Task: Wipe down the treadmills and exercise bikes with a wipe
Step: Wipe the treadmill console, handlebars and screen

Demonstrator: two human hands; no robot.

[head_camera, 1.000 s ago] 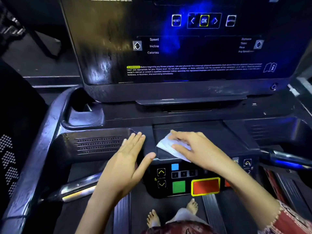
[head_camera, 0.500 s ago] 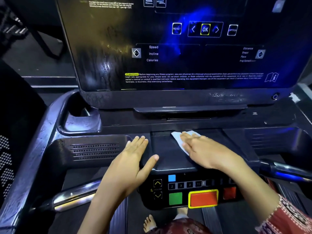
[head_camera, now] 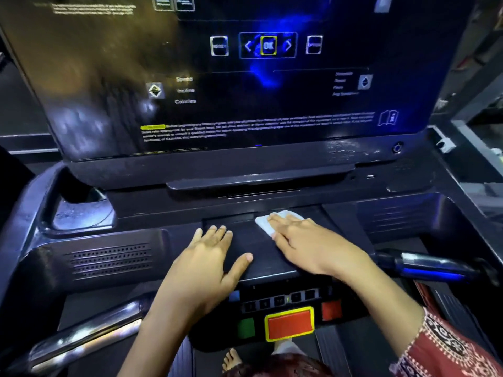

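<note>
Wiping the treadmill console (head_camera: pixel 272 164) with the right hand (head_camera: pixel 307 240): pressing a white wipe (head_camera: pixel 265 223) flat against the black panel (head_camera: pixel 255 248) under straight, close-set fingers, not curling round it, with the wipe showing just past the fingertips and on the thumb side. Resting the left hand (head_camera: pixel 201 265) flat and spread on the same panel, just beside the right hand, holding nothing. Judging the task as far from finished: working now only on this panel. Probably leaving for later the button block (head_camera: pixel 290 323) below both wrists, the big screen (head_camera: pixel 245 91) well beyond the fingertips, the chrome handrail (head_camera: pixel 81 338) outward of the left wrist, and any other treadmills and bikes, not appearing in view. Not being able to tell cleaned zones from uncleaned ones by the dark, blurred surface. Looking at containers: a cup holder (head_camera: pixel 81 213) beyond and outward of the left hand, seemingly holding nothing, but too dark for being sure; a shallow tray (head_camera: pixel 394 216) outward of the right hand, equally dark.
</note>
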